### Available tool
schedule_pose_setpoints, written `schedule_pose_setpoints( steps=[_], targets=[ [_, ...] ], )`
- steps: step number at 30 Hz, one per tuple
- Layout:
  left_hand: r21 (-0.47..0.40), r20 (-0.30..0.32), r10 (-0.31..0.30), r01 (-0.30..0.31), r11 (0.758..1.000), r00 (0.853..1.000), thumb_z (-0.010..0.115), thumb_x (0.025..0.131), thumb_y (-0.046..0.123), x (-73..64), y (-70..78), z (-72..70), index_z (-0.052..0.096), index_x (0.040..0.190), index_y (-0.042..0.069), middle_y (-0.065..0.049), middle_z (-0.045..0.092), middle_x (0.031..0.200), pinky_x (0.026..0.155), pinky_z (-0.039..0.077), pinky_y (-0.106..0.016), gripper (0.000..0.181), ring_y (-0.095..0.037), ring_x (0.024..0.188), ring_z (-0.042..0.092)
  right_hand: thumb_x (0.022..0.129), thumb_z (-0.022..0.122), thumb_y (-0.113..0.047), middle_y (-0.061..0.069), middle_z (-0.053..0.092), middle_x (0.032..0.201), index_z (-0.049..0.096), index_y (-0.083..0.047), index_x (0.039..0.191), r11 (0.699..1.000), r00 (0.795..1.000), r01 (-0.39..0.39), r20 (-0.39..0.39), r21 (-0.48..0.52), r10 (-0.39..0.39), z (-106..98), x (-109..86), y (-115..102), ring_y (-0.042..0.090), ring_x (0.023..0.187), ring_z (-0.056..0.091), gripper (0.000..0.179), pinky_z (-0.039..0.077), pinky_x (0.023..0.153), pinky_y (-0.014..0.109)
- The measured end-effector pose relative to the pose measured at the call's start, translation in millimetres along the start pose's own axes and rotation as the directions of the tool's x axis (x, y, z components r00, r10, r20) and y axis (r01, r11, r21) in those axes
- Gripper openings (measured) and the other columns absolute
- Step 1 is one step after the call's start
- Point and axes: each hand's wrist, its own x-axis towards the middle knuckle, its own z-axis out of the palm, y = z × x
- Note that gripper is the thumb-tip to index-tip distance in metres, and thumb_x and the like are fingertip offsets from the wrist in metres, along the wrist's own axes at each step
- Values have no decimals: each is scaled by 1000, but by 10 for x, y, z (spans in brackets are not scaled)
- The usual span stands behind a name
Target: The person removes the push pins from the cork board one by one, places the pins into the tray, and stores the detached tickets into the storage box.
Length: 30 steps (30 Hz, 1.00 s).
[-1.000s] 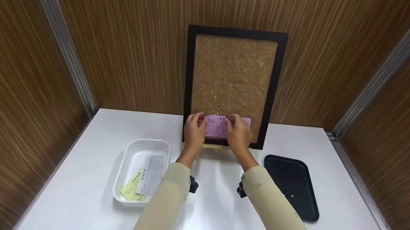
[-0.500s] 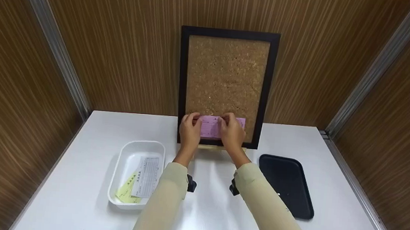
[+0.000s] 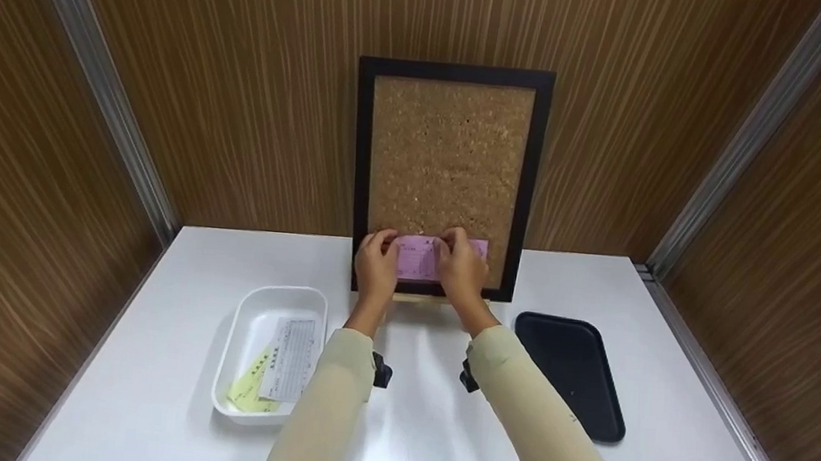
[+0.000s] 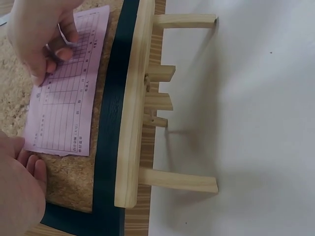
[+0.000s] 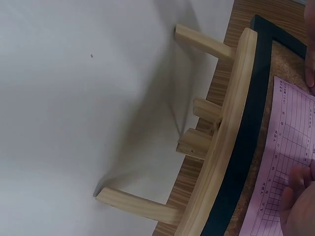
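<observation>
A pink printed paper slip [image 3: 417,258] lies against the lower part of the framed cork board [image 3: 447,159]. With its fingertips my left hand [image 3: 377,263] holds the slip's left end; the left wrist view shows them at its upper corner [image 4: 29,145]. Curled over the slip's upper edge, right of its middle, my right hand [image 3: 462,269] grips there with thumb and fingers. Whether something small is between those right fingertips is hidden. The slip's right end shows beyond the right hand. In the right wrist view the slip [image 5: 283,142] is partly cut off by the frame edge.
The board leans upright on a small wooden easel [image 4: 133,103] at the table's back. A white tub [image 3: 224,371] with yellow and whitish slips [image 3: 289,358] stands left. At right, partly behind the right sleeve, lies a black tray [image 3: 564,351].
The head view has shifted slightly, so the whole scene sits a little further left and lower. Both hands stay at the pink slip, with barely any visible movement against the board.
</observation>
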Motion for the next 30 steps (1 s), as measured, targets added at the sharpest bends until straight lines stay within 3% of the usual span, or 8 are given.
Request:
schedule_pose_setpoints(
  steps=[9,20,30],
  targets=[
    [-33,11,-16,16,999,1000,67,97,10,-10,-22,-17,74,104,3,-12,68,104,87,54,-39,12,-25,96,64,102,61,-32,1,70,94,62,-18,104,1000,1000,0,21,10,0,8,-5,-19,20,86,63,14,46,82,46],
    [-43,23,-32,33,999,999,66,98,13,-37,-65,-28,74,103,4,-11,69,104,88,54,-39,13,-24,98,65,99,65,-29,2,72,94,63,-17,100,998,997,70,-34,-6,-70,28,-10,66,25,92,68,12,50,81,51],
    [-57,29,-33,34,998,999,67,97,10,14,-65,-29,74,102,3,-12,70,103,86,55,-38,11,-24,97,65,99,65,-24,3,71,94,63,-14,99,993,994,109,-12,40,-109,18,6,64,25,93,64,9,48,84,48]
  ],
)
